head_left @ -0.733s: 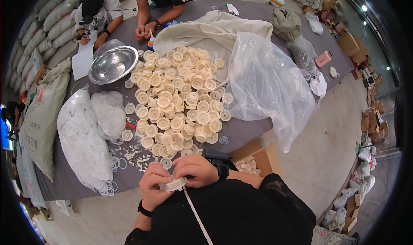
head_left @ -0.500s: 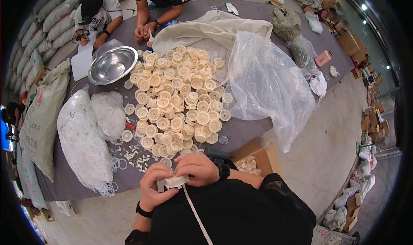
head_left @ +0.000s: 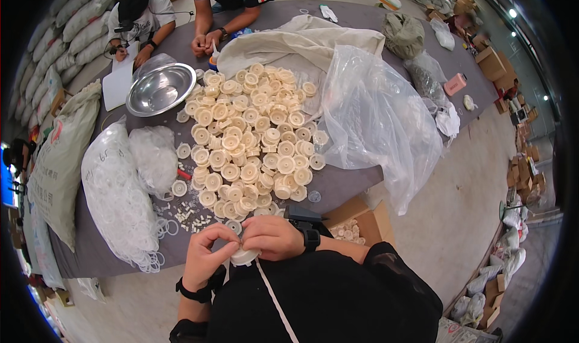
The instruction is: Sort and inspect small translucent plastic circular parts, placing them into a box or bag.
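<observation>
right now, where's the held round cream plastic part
Head view, lower centre: the held part is at the fingertips of the left hand and right hand, below the cream plastic heap.

A person dressed in black works bare-handed, the dark top (head_left: 344, 295) spreading broad and plain across the back and shoulders. The right sleeve (head_left: 386, 255) turns sheer near its edge, a see-through black fabric with a faint pattern; the left sleeve (head_left: 189, 331) ends in a black edge on the forearm. Behind the right hand (head_left: 274, 237), a black band (head_left: 311, 239) with a squared, watch-like face circles the wrist. A black strap (head_left: 192, 293) rings the wrist below the left hand (head_left: 205, 255). A narrow white strip (head_left: 274, 301) runs down the black cloth, its fastening unclear.
</observation>
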Demonstrator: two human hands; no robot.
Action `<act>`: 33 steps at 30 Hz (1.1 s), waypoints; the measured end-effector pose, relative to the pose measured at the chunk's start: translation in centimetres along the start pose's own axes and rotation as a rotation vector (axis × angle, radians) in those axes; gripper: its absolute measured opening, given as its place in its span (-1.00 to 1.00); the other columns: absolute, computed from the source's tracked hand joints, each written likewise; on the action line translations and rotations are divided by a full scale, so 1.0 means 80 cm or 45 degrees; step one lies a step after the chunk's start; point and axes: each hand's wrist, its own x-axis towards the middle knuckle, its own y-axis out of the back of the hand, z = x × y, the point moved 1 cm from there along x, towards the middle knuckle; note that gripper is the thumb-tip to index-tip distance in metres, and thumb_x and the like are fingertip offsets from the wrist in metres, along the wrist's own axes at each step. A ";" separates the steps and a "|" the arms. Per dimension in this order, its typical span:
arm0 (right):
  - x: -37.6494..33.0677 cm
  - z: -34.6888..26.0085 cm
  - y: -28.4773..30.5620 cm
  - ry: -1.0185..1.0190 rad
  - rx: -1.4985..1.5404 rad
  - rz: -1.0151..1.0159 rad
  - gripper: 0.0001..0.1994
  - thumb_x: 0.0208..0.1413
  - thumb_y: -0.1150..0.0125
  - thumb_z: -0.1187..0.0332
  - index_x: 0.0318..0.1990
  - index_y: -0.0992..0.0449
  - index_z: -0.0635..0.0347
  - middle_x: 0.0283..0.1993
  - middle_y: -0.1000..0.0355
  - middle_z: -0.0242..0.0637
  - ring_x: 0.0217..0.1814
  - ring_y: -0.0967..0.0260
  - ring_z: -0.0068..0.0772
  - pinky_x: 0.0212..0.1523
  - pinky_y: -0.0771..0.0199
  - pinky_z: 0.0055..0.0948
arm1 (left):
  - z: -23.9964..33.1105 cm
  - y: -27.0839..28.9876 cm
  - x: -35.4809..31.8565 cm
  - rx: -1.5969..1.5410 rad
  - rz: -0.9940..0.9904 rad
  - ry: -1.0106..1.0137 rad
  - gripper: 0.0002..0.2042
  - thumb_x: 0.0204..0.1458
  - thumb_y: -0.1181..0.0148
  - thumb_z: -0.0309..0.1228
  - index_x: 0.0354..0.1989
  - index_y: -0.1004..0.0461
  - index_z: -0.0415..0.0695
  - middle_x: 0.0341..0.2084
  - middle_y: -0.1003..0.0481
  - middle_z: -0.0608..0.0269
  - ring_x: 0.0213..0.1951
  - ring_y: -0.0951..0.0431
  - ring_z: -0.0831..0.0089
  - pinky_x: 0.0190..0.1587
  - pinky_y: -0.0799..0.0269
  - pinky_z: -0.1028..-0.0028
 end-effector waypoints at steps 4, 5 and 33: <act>0.002 -0.001 0.000 -0.030 0.052 -0.006 -0.77 -0.27 -0.22 0.55 -0.36 -0.38 0.25 -0.35 -0.35 -0.25 -0.34 -0.35 -0.22 -0.19 -0.38 -0.25 | -0.003 0.002 0.000 -0.003 -0.008 -0.019 -0.95 -0.26 -0.15 -0.60 -0.59 -0.41 -0.28 -0.54 -0.41 0.25 -0.41 -0.39 0.50 -0.29 -0.26 0.55; 0.002 -0.001 0.000 -0.047 0.064 -0.006 -0.77 -0.28 -0.22 0.55 -0.37 -0.38 0.24 -0.34 -0.35 -0.25 -0.32 -0.35 -0.21 -0.19 -0.38 -0.26 | -0.003 0.002 0.000 -0.024 -0.025 -0.030 -0.95 -0.26 -0.15 -0.60 -0.59 -0.41 -0.28 -0.54 -0.41 0.25 -0.41 -0.39 0.50 -0.30 -0.25 0.56; -0.030 0.035 -0.024 -0.775 0.553 -0.222 -0.82 -0.19 -0.20 0.50 -0.35 -0.41 0.20 -0.33 -0.37 -0.33 -0.30 -0.33 -0.43 -0.25 -0.28 -0.53 | -0.117 0.018 0.009 -0.638 -0.117 0.209 -0.91 -0.09 -0.07 -0.48 -0.52 -0.37 -0.25 -0.56 -0.37 0.34 -0.50 -0.35 0.61 -0.38 -0.25 0.64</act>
